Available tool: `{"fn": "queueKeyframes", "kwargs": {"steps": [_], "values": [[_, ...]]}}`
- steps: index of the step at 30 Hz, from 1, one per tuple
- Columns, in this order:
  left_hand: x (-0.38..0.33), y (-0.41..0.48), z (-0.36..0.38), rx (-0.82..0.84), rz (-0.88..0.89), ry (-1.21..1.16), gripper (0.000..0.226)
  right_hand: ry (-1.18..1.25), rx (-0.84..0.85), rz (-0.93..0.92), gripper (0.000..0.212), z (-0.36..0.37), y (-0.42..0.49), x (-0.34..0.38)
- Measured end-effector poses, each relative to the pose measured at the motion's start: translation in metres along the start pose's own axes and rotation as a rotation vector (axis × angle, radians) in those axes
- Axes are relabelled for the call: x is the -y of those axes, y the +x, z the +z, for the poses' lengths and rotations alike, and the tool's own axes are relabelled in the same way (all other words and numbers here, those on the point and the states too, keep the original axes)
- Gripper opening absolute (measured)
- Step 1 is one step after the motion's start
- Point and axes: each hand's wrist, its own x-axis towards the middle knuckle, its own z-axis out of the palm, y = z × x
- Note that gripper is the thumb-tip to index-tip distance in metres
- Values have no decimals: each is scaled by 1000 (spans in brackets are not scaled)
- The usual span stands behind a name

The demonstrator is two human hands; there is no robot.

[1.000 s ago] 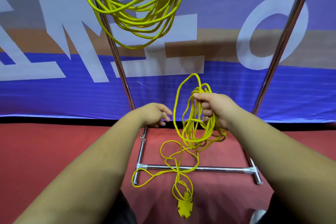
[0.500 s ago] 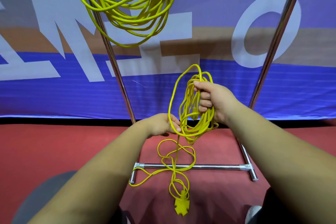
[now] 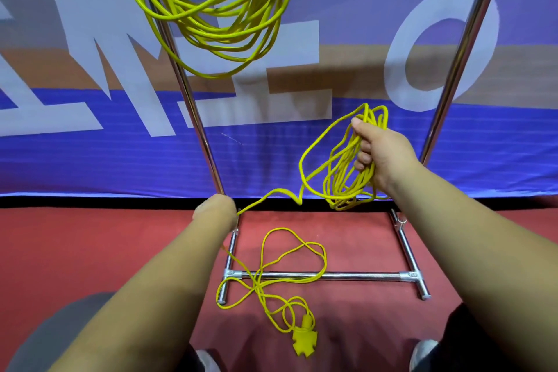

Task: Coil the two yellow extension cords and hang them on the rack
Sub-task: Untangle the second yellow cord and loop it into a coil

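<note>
One yellow extension cord [image 3: 211, 24] hangs coiled from the top of the metal rack [image 3: 326, 275], upper left. My right hand [image 3: 377, 154] grips a partial coil of the second yellow cord [image 3: 341, 181] in front of the rack's right upright. A strand runs from that coil down-left to my left hand [image 3: 216, 214], which holds it low beside the left upright; its fingers are hidden. The loose remainder [image 3: 290, 269] lies tangled on the red floor across the rack's base bar. It ends in a yellow multi-outlet socket [image 3: 305, 340].
A blue banner [image 3: 90, 145] with large white letters stands behind the rack. Two chrome uprights [image 3: 196, 118] rise from the base. Red carpet [image 3: 90, 244] covers the floor. My shoes [image 3: 422, 353] show at the bottom edge.
My left hand took hold of the cord and pulled a strand out to the left, away from the coil. My right hand moved right with the coil. The floor tangle has shrunk.
</note>
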Motion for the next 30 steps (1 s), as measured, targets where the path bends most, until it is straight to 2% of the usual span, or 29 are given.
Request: {"fn": "queueKeyframes", "kwargs": {"steps": [3, 6, 10, 13, 17, 20, 22, 26, 29, 30], "values": [[6, -5, 5, 27, -47, 116, 37, 0, -32, -31, 29, -5, 3, 0], [3, -5, 10, 56, -1, 163, 46, 6, -28, -14, 36, -4, 3, -2], [-8, -4, 16, 169, 182, 256, 43, -7, 42, 27, 36, -1, 1, -4], [-20, -3, 26, 248, 353, 312, 56, -20, 89, 55, 36, 6, -2, -5], [-45, -15, 31, 291, 541, -4, 84, -50, 174, 102, 42, 14, -8, -6], [-68, -22, 33, 324, 617, -150, 93, -31, 246, 130, 30, 21, -14, -6], [-78, -29, 32, 362, 655, -174, 91, -18, 273, 163, 29, 25, -18, -7], [-88, -32, 33, 431, 755, -314, 71, -37, 285, 194, 30, 26, -18, -10], [-88, -33, 31, 478, 685, -429, 72, -52, 260, 201, 33, 25, -18, -7], [-86, -31, 30, 506, 642, -443, 64, -60, 250, 200, 34, 24, -18, -7]]}}
